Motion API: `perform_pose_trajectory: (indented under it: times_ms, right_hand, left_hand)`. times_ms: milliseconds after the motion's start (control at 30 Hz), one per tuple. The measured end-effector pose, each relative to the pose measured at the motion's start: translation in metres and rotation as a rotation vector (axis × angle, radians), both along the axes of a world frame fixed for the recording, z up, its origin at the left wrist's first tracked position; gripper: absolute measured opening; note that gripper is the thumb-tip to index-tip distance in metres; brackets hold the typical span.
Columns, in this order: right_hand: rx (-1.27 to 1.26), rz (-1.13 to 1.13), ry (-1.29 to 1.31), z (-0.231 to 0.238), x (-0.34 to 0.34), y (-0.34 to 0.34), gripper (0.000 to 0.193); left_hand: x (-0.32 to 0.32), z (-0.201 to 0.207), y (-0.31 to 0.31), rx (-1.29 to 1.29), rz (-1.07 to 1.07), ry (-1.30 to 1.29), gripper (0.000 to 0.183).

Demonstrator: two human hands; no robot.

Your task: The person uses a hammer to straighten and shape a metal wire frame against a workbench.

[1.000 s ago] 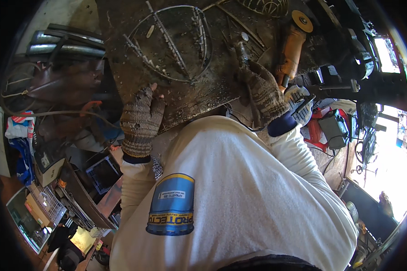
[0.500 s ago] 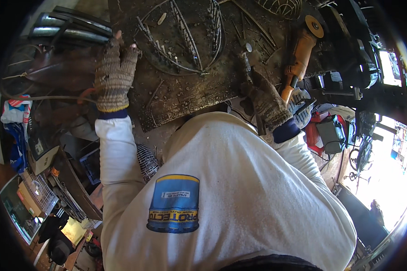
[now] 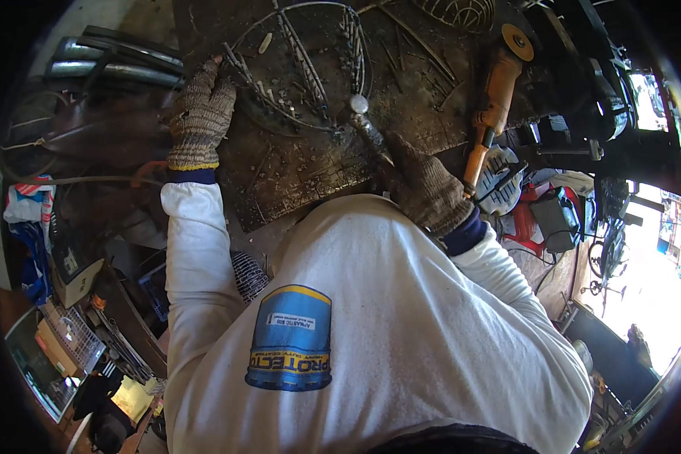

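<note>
My right hand [image 3: 431, 189], in a knitted work glove, is closed around a hammer [image 3: 372, 140]. The hammer's bright round face [image 3: 359, 104] is just off the near edge of a curved metal-rod frame [image 3: 310, 72]. This frame has a bent outer rod and several ribbed bars across it, and it lies on a dark, worn metal worktop [image 3: 310, 170]. My left hand [image 3: 203, 117], in a matching glove with bare fingertips, lies at the frame's left end. Its fingers are stretched out by the rod end; whether they touch it is hard to see.
An orange angle grinder [image 3: 495, 98] lies to the right on the worktop. Loose thin rods [image 3: 424, 45] and a round wire grille [image 3: 458, 9] sit at the far side. Shiny metal tubes [image 3: 113, 60] are at the far left. A hose [image 3: 76, 179] runs beside my left wrist.
My right hand has swung the hammer left and inward, toward the frame's near edge. My left hand has shifted slightly right, closer to the rod end. The view has also moved a little.
</note>
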State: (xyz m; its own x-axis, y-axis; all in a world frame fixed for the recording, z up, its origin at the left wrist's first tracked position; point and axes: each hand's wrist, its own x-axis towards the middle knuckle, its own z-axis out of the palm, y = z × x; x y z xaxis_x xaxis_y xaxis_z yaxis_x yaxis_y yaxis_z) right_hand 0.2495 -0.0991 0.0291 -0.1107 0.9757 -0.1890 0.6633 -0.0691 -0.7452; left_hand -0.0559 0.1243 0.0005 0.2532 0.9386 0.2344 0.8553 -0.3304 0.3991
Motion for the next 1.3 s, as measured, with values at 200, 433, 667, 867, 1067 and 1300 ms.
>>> perform_pose_trajectory:
  times_ms: [200, 433, 667, 867, 1067, 1300]
  right_hand:
    - [-0.002, 0.043, -0.055, -0.008, 0.003, 0.010, 0.047]
    - [0.163, 0.085, -0.074, -0.017, 0.002, 0.006, 0.043]
    - [0.103, 0.049, 0.019, -0.030, 0.005, 0.003, 0.050]
    - [0.018, 0.083, -0.046, -0.009, 0.006, 0.011, 0.052]
    - [0.082, -0.030, -0.144, 0.004, -0.005, 0.003, 0.051]
    - [0.027, -0.035, 0.058, -0.026, 0.006, 0.003, 0.049]
  left_hand:
    - [-0.002, -0.006, 0.003, 0.007, 0.008, -0.112, 0.038]
    - [-0.001, 0.001, 0.003, -0.005, 0.006, -0.010, 0.039]
    - [-0.011, -0.001, 0.000, 0.034, -0.066, -0.057, 0.044]
    - [0.001, 0.012, -0.008, -0.059, 0.021, 0.100, 0.048]
    - [-0.014, -0.008, 0.002, 0.004, -0.043, 0.074, 0.051]
    - [-0.012, -0.010, 0.007, -0.020, 0.012, 0.171, 0.051]
